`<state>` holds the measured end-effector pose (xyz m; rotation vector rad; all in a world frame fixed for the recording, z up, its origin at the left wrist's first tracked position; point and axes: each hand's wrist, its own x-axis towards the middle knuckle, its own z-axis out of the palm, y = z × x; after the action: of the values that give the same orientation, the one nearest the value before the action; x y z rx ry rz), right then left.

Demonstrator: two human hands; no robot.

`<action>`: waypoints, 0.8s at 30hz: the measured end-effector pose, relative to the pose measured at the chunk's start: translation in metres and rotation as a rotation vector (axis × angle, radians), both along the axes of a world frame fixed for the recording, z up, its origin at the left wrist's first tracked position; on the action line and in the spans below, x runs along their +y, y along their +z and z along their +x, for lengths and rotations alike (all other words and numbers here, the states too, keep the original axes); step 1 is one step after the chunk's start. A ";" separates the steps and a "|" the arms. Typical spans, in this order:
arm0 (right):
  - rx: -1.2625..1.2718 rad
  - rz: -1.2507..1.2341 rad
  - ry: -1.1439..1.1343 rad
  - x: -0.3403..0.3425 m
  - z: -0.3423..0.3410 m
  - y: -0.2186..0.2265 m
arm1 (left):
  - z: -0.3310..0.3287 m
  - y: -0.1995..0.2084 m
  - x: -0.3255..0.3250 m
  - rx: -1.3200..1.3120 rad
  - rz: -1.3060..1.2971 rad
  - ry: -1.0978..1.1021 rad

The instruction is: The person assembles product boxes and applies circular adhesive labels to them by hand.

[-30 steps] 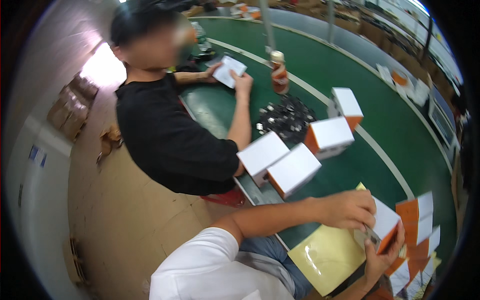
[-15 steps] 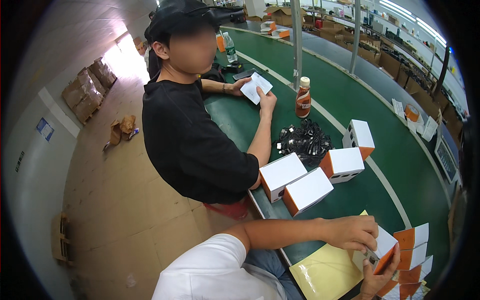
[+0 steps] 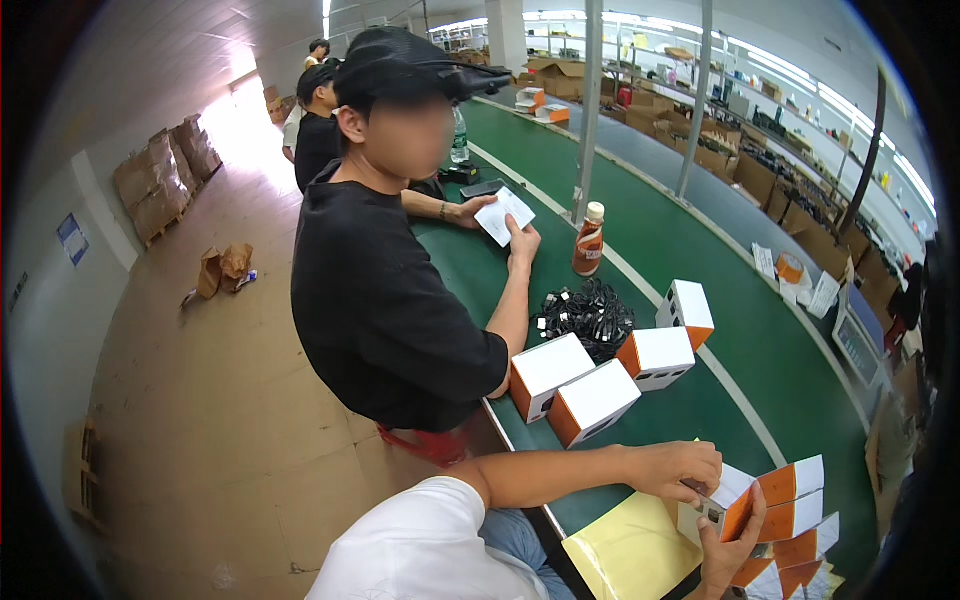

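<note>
At the lower right, a small white and orange box (image 3: 737, 485) is tilted between my hands. My right hand (image 3: 730, 545) wraps around its orange side, with the thumb along the near face. My left hand (image 3: 680, 468) comes across from the left, its bent fingers closed on the box's near left edge. What the fingertips do there is partly hidden. Beneath the hands lies a yellow sheet (image 3: 625, 550) with a glossy surface. Several more orange and white boxes (image 3: 797, 480) stand stacked just right of my right hand.
Ahead on the green table are several white and orange boxes (image 3: 555, 370), a heap of black cables (image 3: 588, 318) and a brown bottle (image 3: 588, 240). A co-worker (image 3: 390, 290) in black sits at the left, holding a white paper (image 3: 503, 217). Metal posts (image 3: 587, 110) rise behind.
The view has shifted, so the table things and my hands appear further left. Both hands keep hold of the same box. The co-worker still holds the paper.
</note>
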<state>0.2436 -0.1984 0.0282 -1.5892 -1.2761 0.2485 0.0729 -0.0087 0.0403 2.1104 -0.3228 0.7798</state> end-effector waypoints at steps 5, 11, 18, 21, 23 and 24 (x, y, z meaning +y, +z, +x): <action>0.026 0.091 0.019 0.005 0.007 -0.007 | 0.006 0.002 -0.006 -0.070 -0.010 0.012; 0.077 0.175 -0.007 0.007 0.005 0.001 | 0.002 0.015 -0.011 -0.150 0.054 0.067; 0.049 0.178 0.046 0.003 0.008 0.004 | 0.001 0.022 -0.011 -0.175 0.096 0.029; 0.078 0.147 0.107 0.001 0.011 0.008 | -0.003 0.032 -0.004 -0.122 0.149 -0.009; 0.033 0.056 0.098 -0.009 0.013 0.017 | 0.001 0.040 -0.005 0.001 0.183 -0.119; 0.042 0.054 0.107 -0.009 0.016 0.015 | 0.003 0.040 -0.006 0.010 0.180 -0.111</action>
<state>0.2601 -0.2074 0.0436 -1.4648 -1.3263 0.3096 0.0760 -0.0146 0.0801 2.2416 -0.5168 0.6967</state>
